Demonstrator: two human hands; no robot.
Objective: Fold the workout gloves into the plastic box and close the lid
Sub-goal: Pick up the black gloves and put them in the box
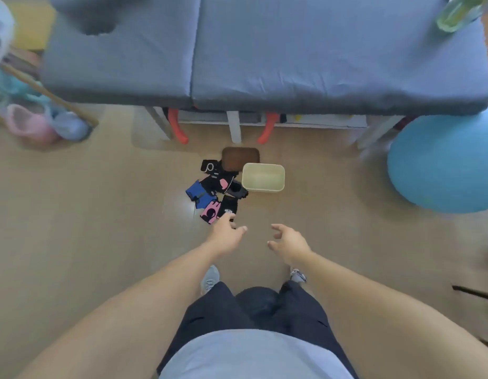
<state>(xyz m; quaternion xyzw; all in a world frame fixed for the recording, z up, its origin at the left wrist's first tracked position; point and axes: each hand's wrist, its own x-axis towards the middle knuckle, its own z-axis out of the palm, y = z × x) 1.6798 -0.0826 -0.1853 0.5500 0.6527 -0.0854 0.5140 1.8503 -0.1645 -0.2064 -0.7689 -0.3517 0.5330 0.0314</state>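
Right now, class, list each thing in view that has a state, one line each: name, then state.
plastic box: open, empty, upright on the floor
brown lid: off, lying behind the box
workout gloves: loose pile, unfolded, left of the box
left hand: open, reaching at the nearest glove
right hand: open, holding nothing

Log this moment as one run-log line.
stage: reaching | left hand: open, at edge of glove pile | right hand: open, empty | box: open, empty | lid: on floor behind box
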